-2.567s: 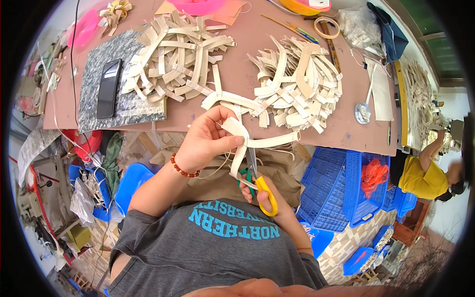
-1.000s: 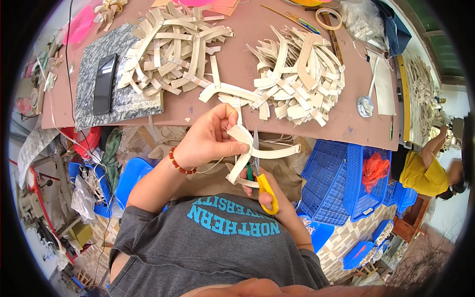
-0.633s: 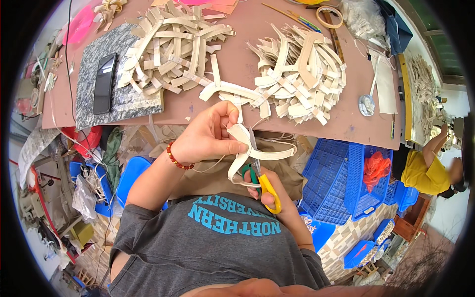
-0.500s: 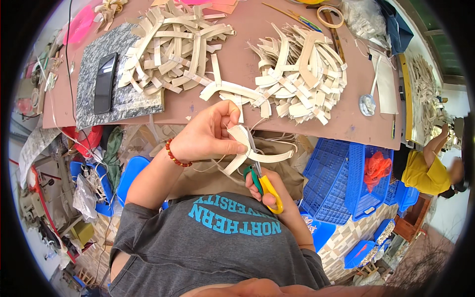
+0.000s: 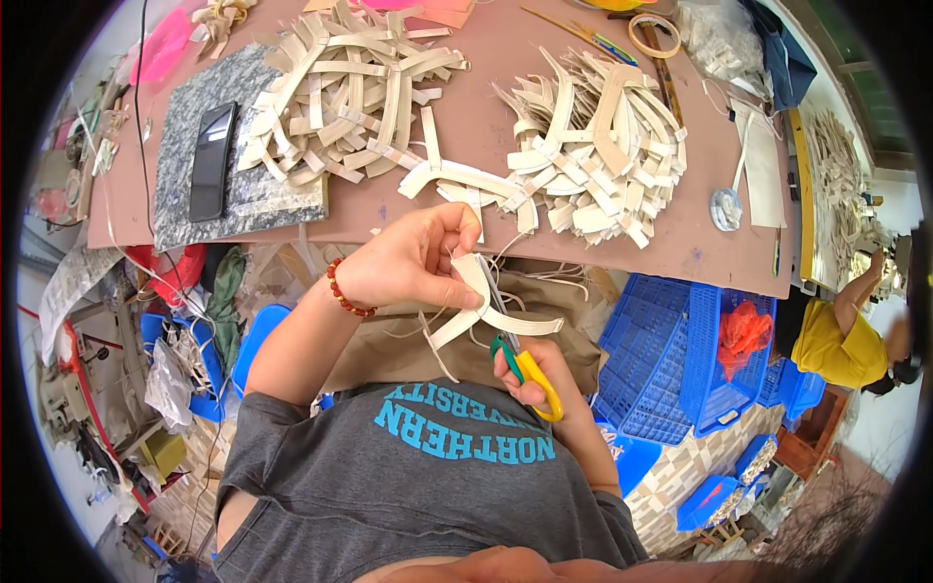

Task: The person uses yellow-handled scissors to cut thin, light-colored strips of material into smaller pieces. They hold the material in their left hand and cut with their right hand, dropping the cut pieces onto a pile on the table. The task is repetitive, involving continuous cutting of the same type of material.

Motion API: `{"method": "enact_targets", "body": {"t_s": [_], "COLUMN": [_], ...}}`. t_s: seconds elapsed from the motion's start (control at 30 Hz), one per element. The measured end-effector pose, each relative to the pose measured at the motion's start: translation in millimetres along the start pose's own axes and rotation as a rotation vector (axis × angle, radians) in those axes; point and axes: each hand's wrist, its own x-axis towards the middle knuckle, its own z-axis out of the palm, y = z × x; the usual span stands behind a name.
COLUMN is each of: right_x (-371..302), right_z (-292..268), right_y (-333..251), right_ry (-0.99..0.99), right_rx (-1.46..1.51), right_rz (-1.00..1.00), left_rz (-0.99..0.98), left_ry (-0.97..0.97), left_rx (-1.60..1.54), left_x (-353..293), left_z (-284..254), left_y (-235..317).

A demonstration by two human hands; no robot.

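Observation:
My left hand (image 5: 413, 260), with a red bead bracelet at the wrist, pinches a cream Y-shaped strap piece (image 5: 520, 324) between thumb and fingers, just in front of the table edge. Thin loose strips or threads dangle from the piece. In my right hand (image 5: 546, 361) is a pair of scissors (image 5: 529, 367) with green and yellow handles. Their blades point up and away, close along the right side of the strap piece. Whether the blades touch it I cannot tell. Beyond my hands, another branched strap piece (image 5: 445, 176) lies on the table between two piles.
A left pile (image 5: 335, 97) and right pile (image 5: 593, 146) of cream strap pieces lie on the brown table (image 5: 389, 216). A phone (image 5: 212, 160) rests on a speckled slab (image 5: 277, 209). Blue crates (image 5: 637, 355) stand at right. Farther right is a person in yellow (image 5: 841, 340).
My right hand and the scissors have shifted slightly right and down. The strap piece has turned, its right arm now lower, while my left hand keeps its pinch.

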Motion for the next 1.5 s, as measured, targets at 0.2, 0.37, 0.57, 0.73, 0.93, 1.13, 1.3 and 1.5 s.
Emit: {"method": "enact_targets", "body": {"t_s": [0.2,0.37,0.57,0.73,0.93,1.13,1.3,1.5], "right_x": [1,1,2,-10,-9,6,6,-5], "right_z": [-2,3,7,-16,-31,-24,-11,-14], "right_y": [5,1,0,7,-14,6,2,-10], "right_ry": [-0.006,-0.013,0.038,0.139,0.594,0.427,0.076,0.821], "right_rx": [-0.018,0.08,0.156,0.106,-0.876,-1.109,-0.971,-0.843], "right_rz": [-0.079,-0.074,-0.115,-0.167,-0.062,-0.149,-0.335,-0.388], "left_rz": [-0.017,-0.055,-0.06,0.206,0.612,0.294,0.427,0.464], "left_ry": [-0.027,-0.046,-0.017,0.234,0.928,0.42,0.461,0.358], "left_rx": [0.003,0.018,0.013,0.327,1.51,1.356,1.523,1.573], "left_x": [1,2,-4,-47,-36,15,61,42], "left_z": [-1,2,1,-12,-100,-30,-16,-16], "left_y": [3,3,5,81,159,54,-9,-15]}}
